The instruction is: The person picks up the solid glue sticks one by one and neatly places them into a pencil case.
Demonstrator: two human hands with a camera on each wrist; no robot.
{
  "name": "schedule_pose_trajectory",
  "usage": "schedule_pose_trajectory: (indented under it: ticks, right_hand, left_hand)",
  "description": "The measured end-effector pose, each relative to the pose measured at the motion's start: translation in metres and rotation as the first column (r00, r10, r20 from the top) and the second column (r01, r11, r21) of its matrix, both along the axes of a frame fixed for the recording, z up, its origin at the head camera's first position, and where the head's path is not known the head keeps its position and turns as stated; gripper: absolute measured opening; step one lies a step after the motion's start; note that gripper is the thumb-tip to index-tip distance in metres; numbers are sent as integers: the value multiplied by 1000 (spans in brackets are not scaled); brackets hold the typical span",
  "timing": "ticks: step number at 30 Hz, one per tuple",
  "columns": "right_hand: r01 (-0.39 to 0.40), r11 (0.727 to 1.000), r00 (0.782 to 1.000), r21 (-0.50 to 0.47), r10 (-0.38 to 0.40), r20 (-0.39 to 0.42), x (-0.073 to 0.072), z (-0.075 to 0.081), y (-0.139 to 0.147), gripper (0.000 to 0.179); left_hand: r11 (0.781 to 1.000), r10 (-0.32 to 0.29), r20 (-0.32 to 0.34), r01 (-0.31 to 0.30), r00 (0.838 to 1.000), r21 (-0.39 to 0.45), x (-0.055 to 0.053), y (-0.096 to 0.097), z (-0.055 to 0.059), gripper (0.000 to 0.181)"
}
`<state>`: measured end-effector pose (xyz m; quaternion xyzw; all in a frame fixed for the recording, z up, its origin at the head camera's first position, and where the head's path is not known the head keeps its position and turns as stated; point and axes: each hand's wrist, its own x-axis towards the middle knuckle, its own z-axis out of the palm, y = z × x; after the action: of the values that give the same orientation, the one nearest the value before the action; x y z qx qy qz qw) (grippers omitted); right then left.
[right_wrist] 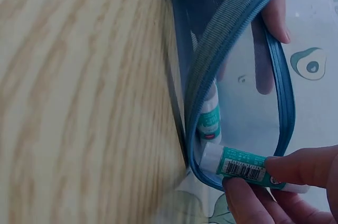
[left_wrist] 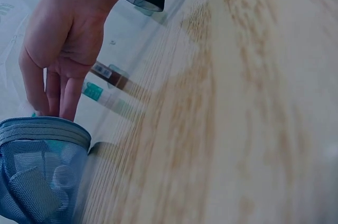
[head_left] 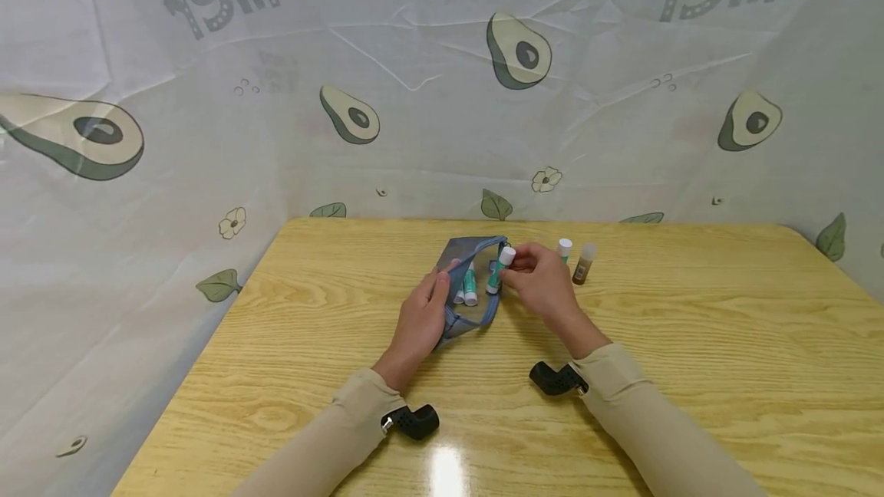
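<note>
My left hand (head_left: 419, 320) grips a blue mesh zip pouch (head_left: 452, 251) by its near left side, with the thumb over the edge. The pouch's mouth gapes to the right. Between thumb and fingers, my right hand (head_left: 549, 286) pinches a green and white glue stick (right_wrist: 240, 166), whose white end is at the mouth's lower rim in the right wrist view. Inside the pouch lie other glue sticks (head_left: 471, 286), one with its green label facing out (right_wrist: 209, 121). In the left wrist view, the mesh wall (left_wrist: 53, 134) blurs the contents.
Just beyond my right hand stand another white-capped glue stick (head_left: 565, 244), partly hidden, and a brown tube with a clear cap (head_left: 583, 267). The wooden table (head_left: 691, 328) ends at a pale printed sheet (head_left: 428, 152) behind and to the left.
</note>
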<state>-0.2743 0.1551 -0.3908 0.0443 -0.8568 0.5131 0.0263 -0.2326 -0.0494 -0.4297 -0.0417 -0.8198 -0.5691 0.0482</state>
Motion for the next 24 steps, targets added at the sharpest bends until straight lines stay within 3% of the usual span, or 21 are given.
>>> schedule_pose_trajectory:
  ticks: [12,24]
  right_hand:
    - [36,998,998,-60,-33,50,0,-4,-6,32]
    - [-16,990,996,-142,28,87,3,-10,-16,29]
  left_hand:
    - [1000,18,32,-18,999,8,1,2,3,49]
    - [1000,29,26,-29,999,10,0,4,2,55]
